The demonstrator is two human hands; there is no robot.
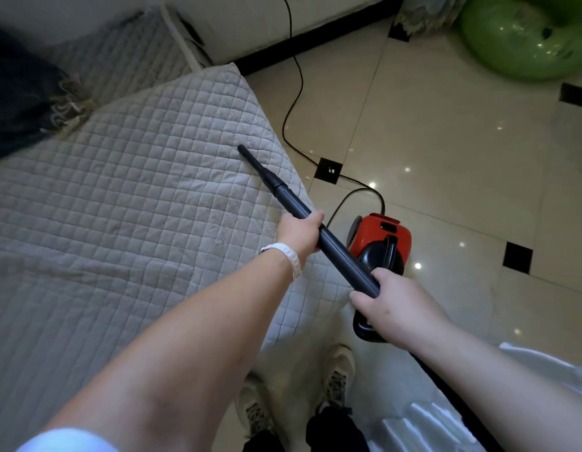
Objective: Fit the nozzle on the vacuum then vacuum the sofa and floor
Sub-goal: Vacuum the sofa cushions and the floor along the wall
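Note:
A black vacuum tube (340, 252) runs diagonally from my hands up to the left, with a slim black crevice nozzle (257, 166) fitted on its far end. The nozzle tip rests on the grey quilted sofa cover (126, 197) near its right edge. My left hand (299, 233) is shut around the tube's middle. My right hand (390, 305) grips the tube's near end, where the hose starts. The red and black vacuum body (379, 239) sits on the beige tiled floor (446, 141) just right of the sofa, partly hidden by the tube.
A black power cord (294, 102) snakes from the wall across the floor to the vacuum. A green inflated ball (527, 37) lies at the top right. Dark clothing (22, 93) lies on the sofa's far left. My shoes (338, 373) stand by the sofa edge.

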